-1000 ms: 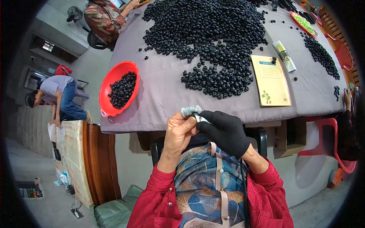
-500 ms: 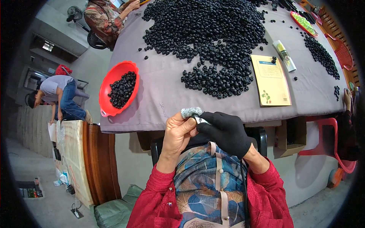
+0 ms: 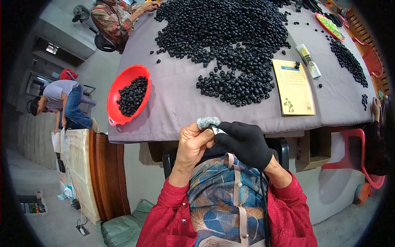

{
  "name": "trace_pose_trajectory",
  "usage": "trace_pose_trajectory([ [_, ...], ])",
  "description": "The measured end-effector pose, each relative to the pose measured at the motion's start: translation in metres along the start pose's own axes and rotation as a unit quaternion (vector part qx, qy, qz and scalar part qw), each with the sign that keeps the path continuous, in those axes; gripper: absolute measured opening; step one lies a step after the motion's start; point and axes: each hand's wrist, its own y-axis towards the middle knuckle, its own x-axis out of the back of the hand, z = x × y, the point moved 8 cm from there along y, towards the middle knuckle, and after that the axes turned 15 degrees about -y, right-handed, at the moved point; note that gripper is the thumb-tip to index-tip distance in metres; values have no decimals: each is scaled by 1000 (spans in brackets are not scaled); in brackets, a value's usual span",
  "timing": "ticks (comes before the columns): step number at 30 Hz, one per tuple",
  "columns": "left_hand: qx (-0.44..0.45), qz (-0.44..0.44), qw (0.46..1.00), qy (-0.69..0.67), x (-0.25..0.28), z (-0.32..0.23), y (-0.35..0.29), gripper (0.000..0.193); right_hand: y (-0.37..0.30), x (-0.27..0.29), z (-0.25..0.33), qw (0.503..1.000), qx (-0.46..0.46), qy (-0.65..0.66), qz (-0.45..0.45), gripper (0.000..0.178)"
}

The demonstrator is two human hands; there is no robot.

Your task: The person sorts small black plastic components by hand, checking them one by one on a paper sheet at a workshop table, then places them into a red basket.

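In front of my body, just short of the table's near edge, my two hands meet. My left hand (image 3: 193, 144) is bare except for a grey knitted finger cover (image 3: 208, 122) on its index finger, and it is closed in a pinch. A black glove covers my right hand (image 3: 246, 143), whose fingers are closed against the left fingertips. Between the hands shows a small white piece (image 3: 218, 130) with dark marks; its kind cannot be made out. Anything else inside the pinch is hidden. Beyond them lies a big heap of small black ring-like parts (image 3: 234, 88) on the grey tablecloth (image 3: 173, 99).
A red scalloped bowl (image 3: 116, 88) of black parts stands at left. Right of the heap lie a yellow booklet (image 3: 293, 88) and a pale tube (image 3: 308, 61). A co-worker's hand (image 3: 149, 6) is at the far left edge; another person (image 3: 68, 101) bends over beyond a wooden cabinet (image 3: 108, 177).
My hands stay nearly in place, pressed together. The co-worker's hand at the far left of the table has shifted slightly toward the heap.
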Motion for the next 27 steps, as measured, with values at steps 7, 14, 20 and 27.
trace_pose_trajectory([
  [7, -4, -10, 1000, 18, 2, 0, 0, 18, -1, -3, -6, 999, -24, 31, 10, 23],
  [14, -9, -10, 999, 44, 2, 0, 1, 17, -1, -5, -11, 997, -39, 56, 17, 23],
  [20, -4, -15, 999, 29, 2, 4, 2, 17, 1, -7, -14, 995, -54, 81, 35, 23],
  [27, 22, 8, 995, -98, 6, 7, 6, 19, 1, -4, -6, 998, -14, 54, -16, 25],
])
